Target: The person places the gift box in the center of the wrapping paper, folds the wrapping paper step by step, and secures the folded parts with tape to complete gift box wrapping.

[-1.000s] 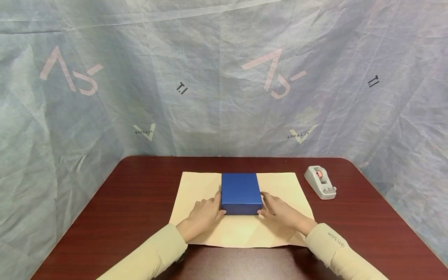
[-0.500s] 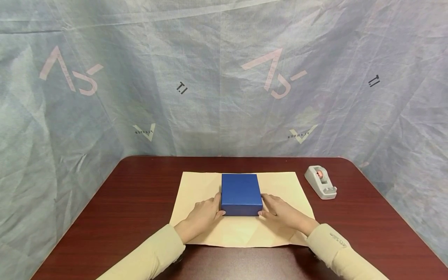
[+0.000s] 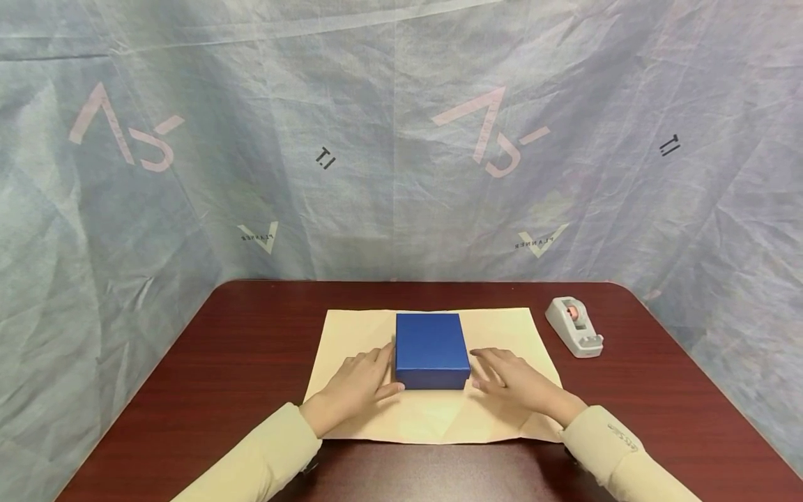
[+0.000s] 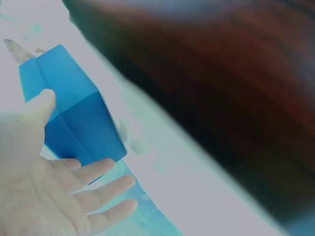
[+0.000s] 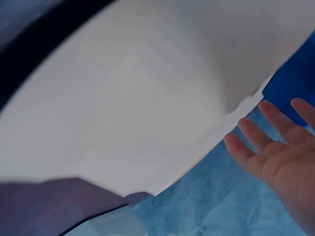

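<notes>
A closed blue box [image 3: 430, 341] sits on a creased cream sheet of paper [image 3: 433, 418], a little right of the middle of the head view. My left hand [image 3: 353, 385] lies along the box's left side, its fingers fairly straight, with the thumb near the front left corner. In the left wrist view that hand [image 4: 64, 182] has its palm turned up to the camera and its fingers spread beside the box [image 4: 74, 108]. To the right of the box, a small gap parts it from my right hand [image 3: 521, 382]. Loosely extended fingers show on the right hand [image 5: 280, 147] in its wrist view.
A white tape dispenser [image 3: 574, 328] with a small orange-pink core stands right of the paper. The table [image 3: 251, 348] is dark reddish wood. Behind it and along both sides hangs a grey-blue printed cloth [image 3: 401, 153].
The box has slid slightly toward me. Both hands have loosened from its sides, the right one moving away to the right and the left one's fingers straightening.
</notes>
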Demonstrator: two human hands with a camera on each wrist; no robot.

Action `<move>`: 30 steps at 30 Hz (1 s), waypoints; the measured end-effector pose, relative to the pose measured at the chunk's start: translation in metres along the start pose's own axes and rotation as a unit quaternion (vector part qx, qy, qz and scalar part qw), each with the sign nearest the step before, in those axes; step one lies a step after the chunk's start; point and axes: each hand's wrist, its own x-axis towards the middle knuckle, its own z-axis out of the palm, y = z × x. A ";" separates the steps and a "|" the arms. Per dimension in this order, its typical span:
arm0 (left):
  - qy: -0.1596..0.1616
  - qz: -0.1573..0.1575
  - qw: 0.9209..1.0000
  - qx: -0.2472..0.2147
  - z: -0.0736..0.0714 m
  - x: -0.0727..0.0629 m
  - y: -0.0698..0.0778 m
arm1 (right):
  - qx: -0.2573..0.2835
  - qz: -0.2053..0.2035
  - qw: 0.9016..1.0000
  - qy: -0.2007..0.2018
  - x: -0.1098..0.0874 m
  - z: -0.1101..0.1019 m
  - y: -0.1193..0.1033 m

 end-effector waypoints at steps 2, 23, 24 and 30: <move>0.008 0.001 1.000 -0.005 -0.005 0.000 0.001 | -0.014 0.002 1.000 0.020 -0.003 -0.004 0.002; 0.032 -0.021 0.996 0.080 -0.008 0.048 0.011 | -0.156 0.008 0.982 0.105 -0.050 -0.031 0.068; 0.029 -0.022 0.996 0.080 -0.008 0.048 0.011 | -0.161 0.013 0.982 0.097 -0.052 -0.031 0.071; 0.018 -0.028 0.997 0.070 -0.006 0.047 0.011 | -0.163 0.052 0.983 0.068 -0.060 -0.032 0.082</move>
